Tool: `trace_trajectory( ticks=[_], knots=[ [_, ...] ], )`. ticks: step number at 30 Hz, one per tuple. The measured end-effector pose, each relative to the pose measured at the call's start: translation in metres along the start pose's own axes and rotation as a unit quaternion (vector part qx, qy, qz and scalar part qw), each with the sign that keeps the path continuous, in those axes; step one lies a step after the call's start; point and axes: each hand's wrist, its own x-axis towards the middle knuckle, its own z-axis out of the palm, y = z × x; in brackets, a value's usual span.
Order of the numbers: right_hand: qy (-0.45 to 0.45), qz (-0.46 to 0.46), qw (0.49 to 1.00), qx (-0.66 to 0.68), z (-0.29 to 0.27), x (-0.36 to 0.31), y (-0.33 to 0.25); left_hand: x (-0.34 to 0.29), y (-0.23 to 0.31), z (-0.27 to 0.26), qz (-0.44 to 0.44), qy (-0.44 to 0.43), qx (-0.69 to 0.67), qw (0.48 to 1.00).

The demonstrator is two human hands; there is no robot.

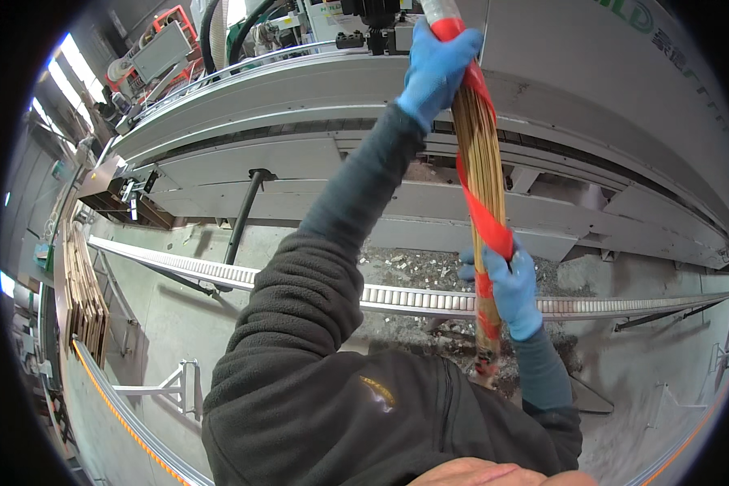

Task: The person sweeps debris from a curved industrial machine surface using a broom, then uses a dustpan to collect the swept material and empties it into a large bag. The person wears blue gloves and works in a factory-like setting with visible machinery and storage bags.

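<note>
A long bundle of thin brown strips [479, 134] runs from the top of the view down toward my chest, with red wrapping [488, 225] wound around it in a spiral. My left hand [439, 69], in a blue glove, is raised and closed around the upper part, beneath a pale, plastic-looking end [440, 10]. Lower down, my right hand [512, 290], gloved in blue too, closes on the bundle where the red wrapping crosses it. The lower end, partly covered in brown and red, hangs close to my jacket. Some fingers of both hands are hidden.
Beyond the bundle stands a long grey machine [259, 93]. A narrow roller conveyor rail [413, 299] crosses below the hands, over a floor strewn with debris [405, 266]. Brown panels [85, 300] stand stacked at far left. An orange-edged rail [130, 417] curves at lower left.
</note>
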Motion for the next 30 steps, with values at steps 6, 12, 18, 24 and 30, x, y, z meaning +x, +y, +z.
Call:
trace_trajectory(
  ticks=[6, 12, 18, 24, 30],
  knots=[
    [-0.043, 0.079, 0.993, 0.076, 0.023, 0.071, -0.037, 0.071, -0.062, -0.033, -0.169, -0.015, -0.010, 0.985],
    [0.011, 0.193, 0.981, -0.020, -0.053, -0.017, -0.043, -0.041, -0.104, 0.009, -0.170, 0.043, -0.121, 0.977],
    [0.087, 0.172, 0.968, -0.162, -0.113, -0.128, -0.036, -0.168, -0.073, 0.056, -0.259, -0.003, -0.230, 0.938],
    [0.118, 0.099, 0.949, -0.274, -0.100, -0.132, -0.037, -0.185, -0.083, 0.068, -0.221, 0.066, -0.269, 0.935],
    [0.210, 0.173, 0.938, -0.214, -0.100, -0.151, -0.011, -0.211, -0.161, 0.117, -0.300, 0.039, -0.211, 0.929]
  ],
)
